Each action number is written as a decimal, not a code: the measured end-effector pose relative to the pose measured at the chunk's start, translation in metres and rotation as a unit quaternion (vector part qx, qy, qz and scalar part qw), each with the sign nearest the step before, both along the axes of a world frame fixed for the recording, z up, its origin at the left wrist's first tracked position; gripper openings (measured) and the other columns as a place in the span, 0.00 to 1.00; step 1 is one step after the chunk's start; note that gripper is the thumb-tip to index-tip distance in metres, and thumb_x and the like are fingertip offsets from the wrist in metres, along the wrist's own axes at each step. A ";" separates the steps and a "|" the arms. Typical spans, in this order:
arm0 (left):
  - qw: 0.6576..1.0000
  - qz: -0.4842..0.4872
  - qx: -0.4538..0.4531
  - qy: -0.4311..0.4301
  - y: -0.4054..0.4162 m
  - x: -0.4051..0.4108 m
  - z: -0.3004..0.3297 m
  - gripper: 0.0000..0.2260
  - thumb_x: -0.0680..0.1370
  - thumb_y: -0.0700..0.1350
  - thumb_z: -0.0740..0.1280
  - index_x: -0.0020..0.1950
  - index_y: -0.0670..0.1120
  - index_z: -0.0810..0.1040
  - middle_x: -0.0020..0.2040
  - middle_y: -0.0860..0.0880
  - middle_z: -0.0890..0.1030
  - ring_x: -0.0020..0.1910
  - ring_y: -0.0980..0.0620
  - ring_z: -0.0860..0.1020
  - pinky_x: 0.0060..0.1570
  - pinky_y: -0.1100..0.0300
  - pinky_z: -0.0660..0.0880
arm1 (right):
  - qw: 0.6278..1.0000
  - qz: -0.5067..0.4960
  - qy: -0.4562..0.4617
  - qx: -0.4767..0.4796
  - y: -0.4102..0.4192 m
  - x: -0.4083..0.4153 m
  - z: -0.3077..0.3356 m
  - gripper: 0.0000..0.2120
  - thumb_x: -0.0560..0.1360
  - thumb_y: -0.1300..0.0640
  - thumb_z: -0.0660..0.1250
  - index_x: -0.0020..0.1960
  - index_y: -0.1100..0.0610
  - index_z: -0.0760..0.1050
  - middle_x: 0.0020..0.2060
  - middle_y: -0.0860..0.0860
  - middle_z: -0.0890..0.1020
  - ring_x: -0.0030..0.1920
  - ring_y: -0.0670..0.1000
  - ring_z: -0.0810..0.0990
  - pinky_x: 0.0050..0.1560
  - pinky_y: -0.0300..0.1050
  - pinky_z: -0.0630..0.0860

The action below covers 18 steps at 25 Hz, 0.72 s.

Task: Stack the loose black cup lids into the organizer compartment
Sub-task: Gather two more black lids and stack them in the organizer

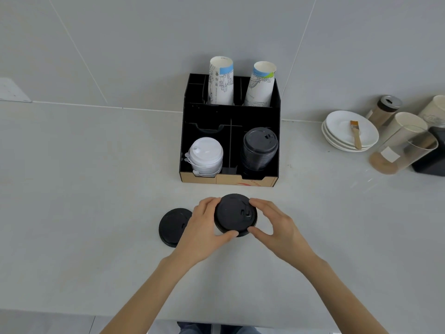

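A black cup lid (234, 214) is held just above the counter in front of the organizer (274, 179). My left hand (204, 227) grips its left edge and my right hand (274, 225) grips its right edge, thumbs at the near rim. A second loose black lid (172, 226) lies flat on the counter, partly hidden behind my left hand. The organizer's front right compartment holds a tall stack of black lids (259, 150). Its front left compartment holds a stack of white lids (205, 156).
Two stacks of paper cups (260, 85) stand in the organizer's back compartments. At the right sit stacked white saucers (337, 138) with a small brush (356, 133), a clear jar (402, 150) and a shaker (385, 110). The counter's front edge runs near the bottom.
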State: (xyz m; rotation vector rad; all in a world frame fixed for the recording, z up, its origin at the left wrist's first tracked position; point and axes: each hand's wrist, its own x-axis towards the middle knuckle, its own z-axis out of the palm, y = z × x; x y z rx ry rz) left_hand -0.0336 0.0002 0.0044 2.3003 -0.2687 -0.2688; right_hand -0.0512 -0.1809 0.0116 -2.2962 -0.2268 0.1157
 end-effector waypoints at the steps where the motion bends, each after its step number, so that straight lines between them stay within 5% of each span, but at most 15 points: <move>1: 1.000 0.005 -0.001 -0.006 -0.003 0.004 0.002 0.32 0.69 0.50 0.71 0.68 0.48 0.59 0.68 0.47 0.63 0.66 0.50 0.63 0.61 0.63 0.61 | 1.000 -0.007 -0.008 0.002 0.000 0.003 0.002 0.24 0.72 0.60 0.67 0.65 0.54 0.65 0.59 0.42 0.69 0.58 0.38 0.67 0.56 0.14 0.56; 18: 0.998 0.005 -0.035 -0.060 -0.038 0.071 0.034 0.28 0.72 0.47 0.69 0.68 0.46 0.62 0.65 0.46 0.68 0.65 0.49 0.67 0.62 0.63 0.62 | 0.996 0.003 -0.067 -0.054 -0.042 0.072 0.040 0.24 0.72 0.61 0.67 0.66 0.57 0.64 0.66 0.52 0.70 0.61 0.43 0.67 0.54 0.12 0.53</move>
